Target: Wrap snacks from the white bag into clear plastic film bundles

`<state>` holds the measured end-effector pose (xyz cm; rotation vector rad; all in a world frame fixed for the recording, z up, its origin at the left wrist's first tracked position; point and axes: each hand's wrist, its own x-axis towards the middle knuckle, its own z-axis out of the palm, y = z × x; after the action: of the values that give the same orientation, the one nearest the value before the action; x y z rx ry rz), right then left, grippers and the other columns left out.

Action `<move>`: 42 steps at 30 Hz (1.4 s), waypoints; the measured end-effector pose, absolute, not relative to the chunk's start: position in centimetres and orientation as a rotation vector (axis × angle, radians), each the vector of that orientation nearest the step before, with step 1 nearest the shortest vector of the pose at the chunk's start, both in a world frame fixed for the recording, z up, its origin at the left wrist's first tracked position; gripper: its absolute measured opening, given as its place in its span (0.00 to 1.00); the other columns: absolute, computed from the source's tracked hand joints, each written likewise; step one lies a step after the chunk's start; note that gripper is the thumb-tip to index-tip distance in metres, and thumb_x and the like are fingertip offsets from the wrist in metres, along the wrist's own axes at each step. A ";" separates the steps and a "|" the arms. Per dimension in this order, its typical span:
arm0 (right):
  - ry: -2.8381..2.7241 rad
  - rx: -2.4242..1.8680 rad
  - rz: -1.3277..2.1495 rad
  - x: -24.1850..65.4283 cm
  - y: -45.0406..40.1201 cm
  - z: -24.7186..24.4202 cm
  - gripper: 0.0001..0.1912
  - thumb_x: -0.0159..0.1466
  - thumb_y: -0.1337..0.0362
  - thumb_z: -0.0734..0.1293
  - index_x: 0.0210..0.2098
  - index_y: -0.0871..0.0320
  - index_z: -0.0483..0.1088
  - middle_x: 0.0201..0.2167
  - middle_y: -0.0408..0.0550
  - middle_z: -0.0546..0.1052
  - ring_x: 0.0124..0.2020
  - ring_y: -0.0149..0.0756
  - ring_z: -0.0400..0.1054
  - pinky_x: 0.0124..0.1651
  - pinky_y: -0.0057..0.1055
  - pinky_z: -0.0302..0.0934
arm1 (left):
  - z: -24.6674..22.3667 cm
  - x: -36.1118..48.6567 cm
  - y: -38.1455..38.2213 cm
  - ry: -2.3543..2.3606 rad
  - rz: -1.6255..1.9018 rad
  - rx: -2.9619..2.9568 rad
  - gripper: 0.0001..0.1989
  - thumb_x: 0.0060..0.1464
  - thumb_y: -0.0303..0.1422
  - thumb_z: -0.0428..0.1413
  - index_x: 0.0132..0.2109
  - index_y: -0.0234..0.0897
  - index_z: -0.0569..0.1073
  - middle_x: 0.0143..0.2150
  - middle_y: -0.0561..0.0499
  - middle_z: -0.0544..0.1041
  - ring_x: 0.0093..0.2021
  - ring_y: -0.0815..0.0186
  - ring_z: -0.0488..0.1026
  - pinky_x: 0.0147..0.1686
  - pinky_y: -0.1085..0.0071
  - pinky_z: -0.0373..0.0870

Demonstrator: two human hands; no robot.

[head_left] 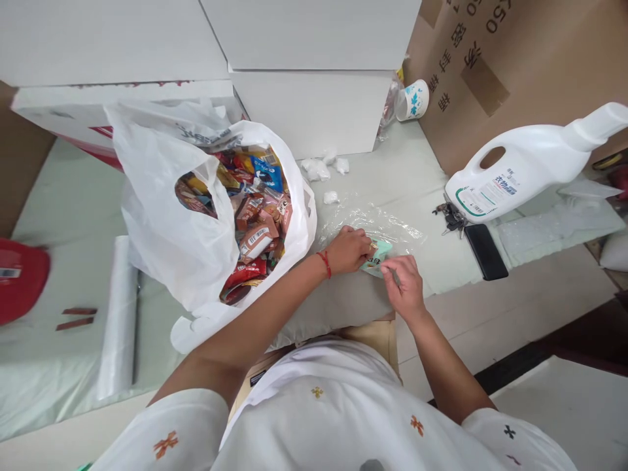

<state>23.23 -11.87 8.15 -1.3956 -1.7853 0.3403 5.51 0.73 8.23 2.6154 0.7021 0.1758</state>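
1. Mint-green pkt (pixel 377 255): on the cloth-covered table (pixel 417 157), by its near edge, b/w the hands. Thin, slick, prob. plastic, w/ dark characters; outline part-hidden by fingers.
2. L hand (pixel 349 250): fingers curled down, clamped on pkt's left part. R hand (pixel 405 284): thumb + fingertips pinched at its right edge. Hands close, not touching each other.
3. Progress: handling of this pkt looks mid-step; it's in hand, not yet set aside. Sealed or torn open? Can't tell. Clear film (pixel 387 222) just beyond lies spread, crinkly, shiny, not gathered up. How much is left: unclear.
4. Left of the hands: white carrier bag (pixel 147 196), soft, creased, mouth gaping, well filled w/ assorted glossy wrapped snacks (pixel 258 241), brown, red, blue etc.
5. Beyond film: white wads (pixel 316 170), small, lumpy, crumpled; material unclear.
6. Toward table's right edge: rigid white detergent bottle (pixel 520 167) w/ loop handle, tilted in view; metal keys (pixel 451 217) + flat black phone (pixel 485 252) close by.
7. Far side: smooth white boxes (pixel 314 111), blue-patterned paper cup (pixel 415 101), brown corrugated carton (pixel 490 98).
8. Table's left part: long, smooth white roll (pixel 118 320), approx. cylindrical.
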 end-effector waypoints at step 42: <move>-1.759 -2.262 0.340 22.4 -5.8 5.7 0.10 0.73 0.60 0.57 0.45 0.57 0.67 0.43 0.52 0.72 0.33 0.37 0.66 0.33 0.31 0.49 | 8.5 7.4 -4.5 1.204 0.742 2.419 0.19 0.69 0.37 0.47 0.60 0.44 0.75 0.66 0.44 0.72 0.72 0.50 0.59 0.71 0.42 0.44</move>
<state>22.36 -5.80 5.68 -2.2616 -1.7594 0.3397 7.45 -4.51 8.47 2.4185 1.2036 0.7417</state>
